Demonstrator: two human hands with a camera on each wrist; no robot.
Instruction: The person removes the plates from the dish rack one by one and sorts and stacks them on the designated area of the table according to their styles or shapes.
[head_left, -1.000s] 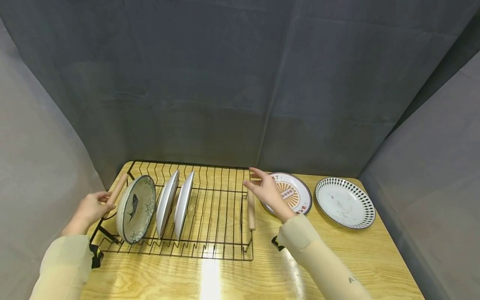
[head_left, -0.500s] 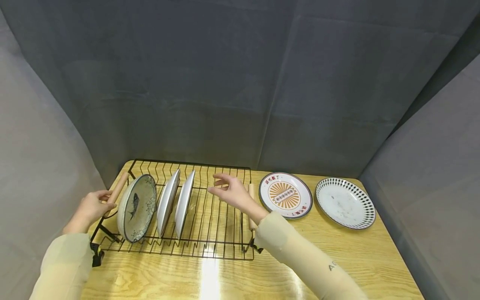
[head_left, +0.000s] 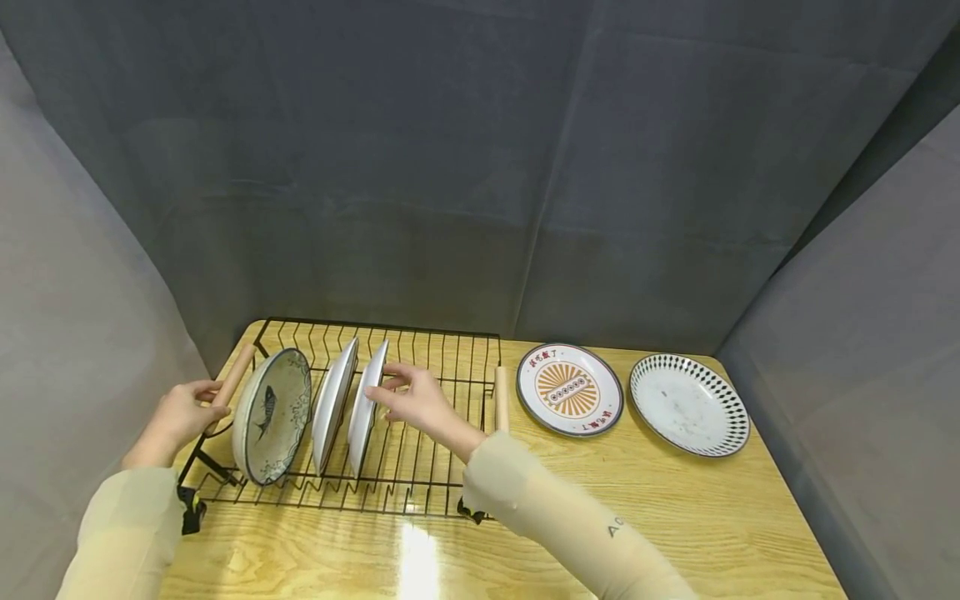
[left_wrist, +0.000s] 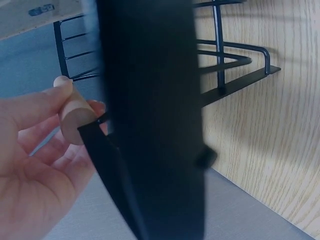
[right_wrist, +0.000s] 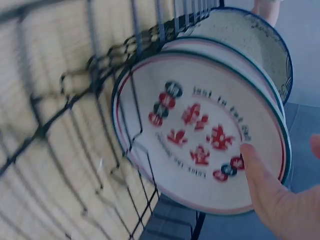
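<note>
My left hand (head_left: 178, 417) grips the left wooden handle (head_left: 237, 375) of a black wire dish rack (head_left: 442, 483); in the left wrist view, thumb and fingers close around that handle. My right hand (head_left: 422, 407) is at the upper right part of the rightmost racked plate (head_left: 360, 442), fingers loosely bent. The right wrist view has the thumb over this plate's face, which bears red characters, with another fingertip apart from the rim. A second white plate (head_left: 328, 425) stands left of it. Further left leans a deep dish with a fish drawing (head_left: 277, 417).
Right of the rack, a plate with an orange sunburst (head_left: 570, 390) lies flat on the wooden table (head_left: 675, 508). Beside it lies a white dish with a dark diamond rim (head_left: 690, 406). Grey cloth walls (head_left: 480, 167) rise behind and at both sides.
My right hand has moved left, from beside the sunburst plate, across the rack to the rightmost standing plate. The left hand keeps its hold on the handle.
</note>
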